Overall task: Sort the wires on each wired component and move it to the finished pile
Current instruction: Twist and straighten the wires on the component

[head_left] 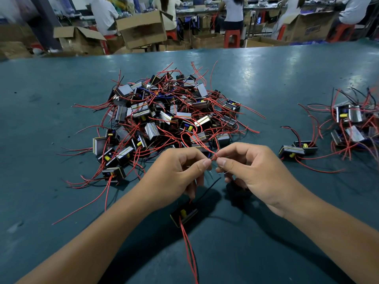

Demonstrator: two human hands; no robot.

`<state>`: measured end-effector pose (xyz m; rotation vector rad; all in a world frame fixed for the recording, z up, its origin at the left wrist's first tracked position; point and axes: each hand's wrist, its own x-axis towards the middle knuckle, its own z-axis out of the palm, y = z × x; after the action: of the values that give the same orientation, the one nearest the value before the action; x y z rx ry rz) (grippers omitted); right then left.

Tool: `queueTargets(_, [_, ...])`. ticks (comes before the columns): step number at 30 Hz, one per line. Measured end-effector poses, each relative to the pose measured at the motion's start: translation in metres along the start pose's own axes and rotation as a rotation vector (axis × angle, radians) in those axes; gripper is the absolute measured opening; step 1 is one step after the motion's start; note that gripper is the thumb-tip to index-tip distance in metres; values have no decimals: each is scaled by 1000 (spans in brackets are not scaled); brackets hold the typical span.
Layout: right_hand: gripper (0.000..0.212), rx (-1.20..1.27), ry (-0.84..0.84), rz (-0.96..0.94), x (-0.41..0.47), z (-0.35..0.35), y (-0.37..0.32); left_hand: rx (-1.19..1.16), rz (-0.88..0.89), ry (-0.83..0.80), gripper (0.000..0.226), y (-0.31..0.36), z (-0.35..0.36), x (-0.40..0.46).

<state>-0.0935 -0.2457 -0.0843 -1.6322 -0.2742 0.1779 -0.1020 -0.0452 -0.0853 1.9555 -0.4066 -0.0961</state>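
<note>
We have one wide-angle view from the person's head, facing forward and down across the tabletop [61,111]; it sits close above both forearms, and beyond the tabletop's far edge the workshop bends and shrinks

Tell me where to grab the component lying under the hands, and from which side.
Grip the component by its dark block body, fingers across its two long flanks, coming straight down from above. It lies flat on the table, and wires leave its near and far ends, so the flanks are the free sides. The left hand is closest.
</note>
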Motion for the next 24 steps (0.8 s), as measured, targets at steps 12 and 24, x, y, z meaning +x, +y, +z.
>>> queueTargets(12, [7,10,19,8,0,0,0,-27,-9,24,16,-1,0,0])
queueTargets(24, [5,119,97,-91,-2,11,3,-55,5,18,14,3,5,-3])
